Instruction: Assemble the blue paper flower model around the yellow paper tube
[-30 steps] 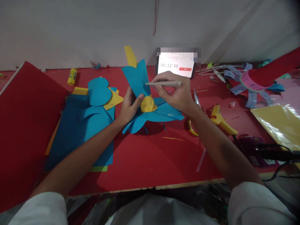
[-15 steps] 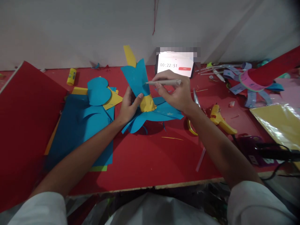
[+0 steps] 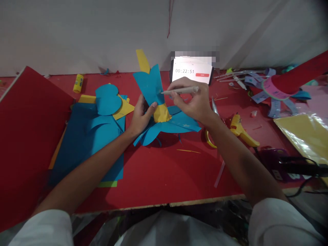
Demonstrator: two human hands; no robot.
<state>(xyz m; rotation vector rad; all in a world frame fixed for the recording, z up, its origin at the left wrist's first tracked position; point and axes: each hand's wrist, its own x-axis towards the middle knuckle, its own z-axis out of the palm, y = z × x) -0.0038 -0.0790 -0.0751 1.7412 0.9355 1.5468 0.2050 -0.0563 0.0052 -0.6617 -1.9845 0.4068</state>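
A blue and yellow paper flower [image 3: 149,85] stands tilted over the red table, its blue petals spread at the bottom around a yellow collar. My left hand [image 3: 144,114] grips it by the side, thumb in front near the collar and fingers behind. Between the fingers and thumb of my right hand [image 3: 191,99] is a pale pen [image 3: 180,90], pointing left. Its tip is at the right part of the upper blue paper; whether it touches cannot be made out. A yellow strip [image 3: 142,61] rises from the top of the flower.
Blue sheets [image 3: 84,136] and heart-shaped cutouts [image 3: 106,99] lie left, near a glue stick [image 3: 78,83] and a red board [image 3: 30,143]. A phone [image 3: 191,71] leans at the back. Right are scissors [image 3: 210,140], a yellow glue gun [image 3: 242,130] and a yellow packet [image 3: 304,133].
The pen tip has shifted very slightly right and down along the blue paper. The flower has moved a touch to the right; my left hand stays on it.
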